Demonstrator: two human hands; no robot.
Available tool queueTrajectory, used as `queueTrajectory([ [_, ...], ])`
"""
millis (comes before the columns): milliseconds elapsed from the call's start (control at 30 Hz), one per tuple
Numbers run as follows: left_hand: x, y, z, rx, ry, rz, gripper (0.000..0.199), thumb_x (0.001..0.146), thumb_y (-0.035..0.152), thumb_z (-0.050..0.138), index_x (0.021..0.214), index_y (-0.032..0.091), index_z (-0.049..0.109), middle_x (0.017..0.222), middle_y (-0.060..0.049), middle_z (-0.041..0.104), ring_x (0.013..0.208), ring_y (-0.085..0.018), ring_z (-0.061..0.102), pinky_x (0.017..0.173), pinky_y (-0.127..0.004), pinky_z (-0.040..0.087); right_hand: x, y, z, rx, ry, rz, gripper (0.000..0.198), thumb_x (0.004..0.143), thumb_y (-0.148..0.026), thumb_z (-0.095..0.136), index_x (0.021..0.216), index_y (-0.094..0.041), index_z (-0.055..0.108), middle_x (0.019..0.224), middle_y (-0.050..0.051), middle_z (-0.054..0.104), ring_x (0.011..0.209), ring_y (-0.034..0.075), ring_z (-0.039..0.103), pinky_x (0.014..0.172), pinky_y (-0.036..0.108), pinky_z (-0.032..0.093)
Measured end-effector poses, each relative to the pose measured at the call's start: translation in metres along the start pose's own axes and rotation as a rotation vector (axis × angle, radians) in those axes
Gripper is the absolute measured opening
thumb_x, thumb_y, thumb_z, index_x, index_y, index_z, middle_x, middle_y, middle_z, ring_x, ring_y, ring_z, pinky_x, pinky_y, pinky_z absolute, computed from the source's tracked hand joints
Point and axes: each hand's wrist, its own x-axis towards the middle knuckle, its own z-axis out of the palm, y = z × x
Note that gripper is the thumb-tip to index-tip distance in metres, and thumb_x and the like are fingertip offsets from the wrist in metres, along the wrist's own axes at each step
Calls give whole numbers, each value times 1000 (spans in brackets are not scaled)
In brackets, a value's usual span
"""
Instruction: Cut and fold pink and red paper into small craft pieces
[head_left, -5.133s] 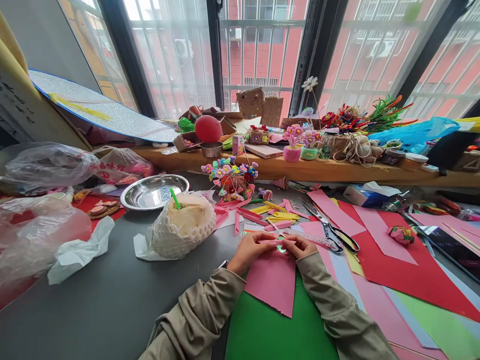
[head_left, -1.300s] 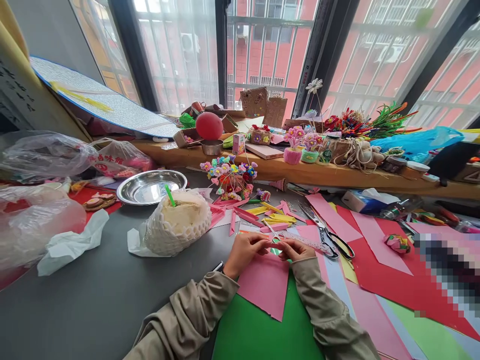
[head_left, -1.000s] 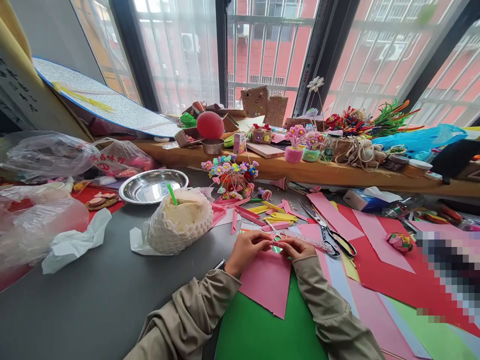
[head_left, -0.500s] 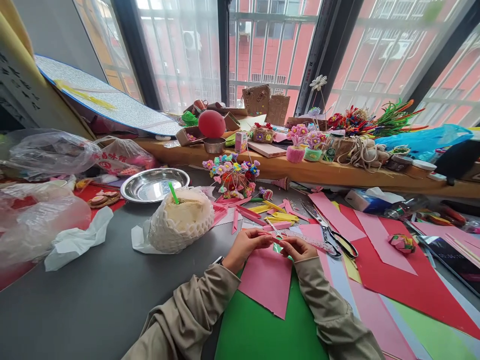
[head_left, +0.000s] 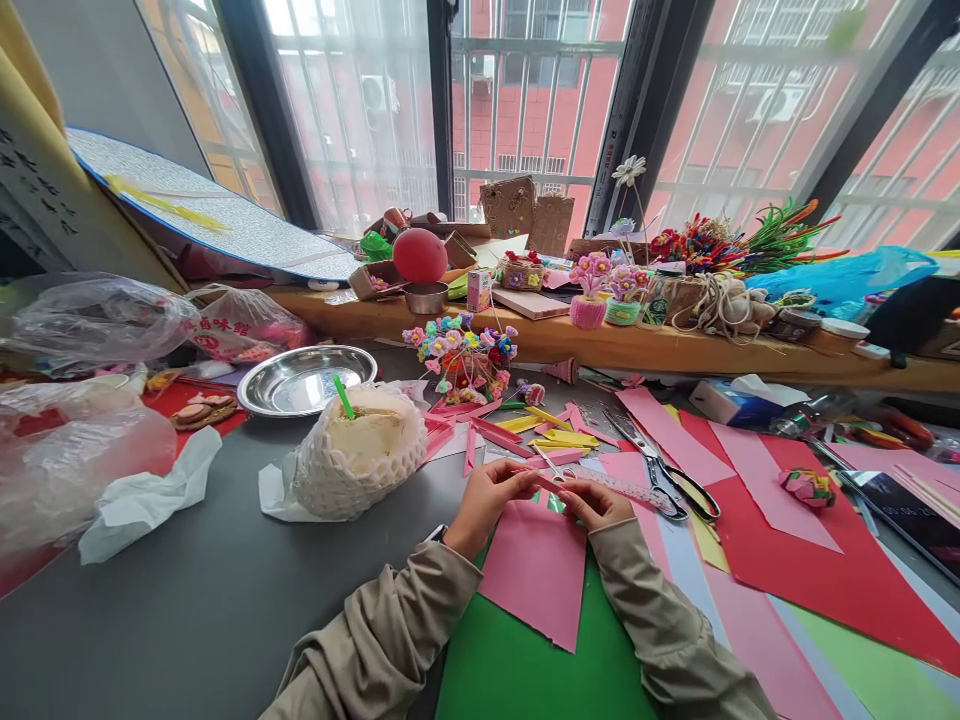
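A narrow folded strip of pink paper [head_left: 550, 484] spans the gap between my two hands, above the far edge of a pink paper sheet [head_left: 534, 580]. My left hand [head_left: 486, 502] pinches the strip's left end between thumb and fingers. At the other end, the fingers of my right hand [head_left: 598, 503] are closed on the same strip. Under the pink sheet lies a green sheet [head_left: 517, 670]. Small scissors [head_left: 553, 463] lie just beyond my fingers, partly hidden. Folded pink and yellow strips [head_left: 564, 438] are scattered farther back.
Large black-handled scissors [head_left: 660, 470] lie right of my hands, near red card [head_left: 780, 560] and other coloured papers. A foam-netted coconut with a green straw [head_left: 360, 450] and a metal plate [head_left: 259, 385] stand left. Behind are a bunch of crocheted flowers [head_left: 461, 350] and a wooden ledge [head_left: 525, 335].
The pink strip shows slightly longer and flatter between my fingers. Both hands keep their grip in nearly the same place. The whole view has shifted a little.
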Motion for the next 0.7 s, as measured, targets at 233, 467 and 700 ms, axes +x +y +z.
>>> queueTrajectory([
  [233, 1, -1, 1, -47, -82, -3, 28, 55, 32, 64, 72, 10, 60, 66, -4, 59, 63, -12, 54, 64, -25, 44, 0, 3, -1, -28, -6, -37, 26, 49, -40, 65, 57, -16, 58, 43, -2, 53, 35, 9, 47, 36, 21, 40],
  [467, 0, -4, 2, 6, -87, -8, 28, 54, 32, 65, 70, 9, 62, 63, -5, 60, 61, -13, 54, 62, -25, 45, -2, 1, 2, -24, -43, -26, 27, 48, -41, 65, 58, -17, 58, 43, -2, 54, 37, 10, 49, 37, 22, 41],
  [700, -1, -3, 2, -25, -152, -26, 27, 54, 29, 66, 72, 9, 62, 66, -5, 60, 64, -13, 54, 64, -25, 44, -2, 2, 0, -31, -35, -66, 24, 51, -39, 64, 54, -17, 56, 38, -3, 51, 34, 8, 46, 37, 20, 38],
])
